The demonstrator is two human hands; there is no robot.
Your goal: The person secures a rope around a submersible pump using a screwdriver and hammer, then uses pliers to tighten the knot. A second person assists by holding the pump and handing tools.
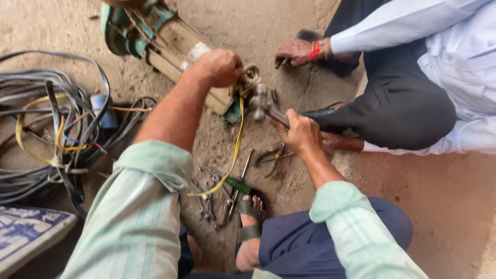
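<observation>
Hammer (261, 101) is gripped in our right hand (301, 132), head right by the left hand (219, 67) that's fisted around the wire coil (249, 78) on the pump motor (170, 46), so we reckon a sloppy swing smashes knuckles.

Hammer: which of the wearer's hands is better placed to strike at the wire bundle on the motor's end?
Right. The right hand grips the hammer, its head beside the wire bundle. The left hand is clenched at the motor, probably steadying it.
</observation>
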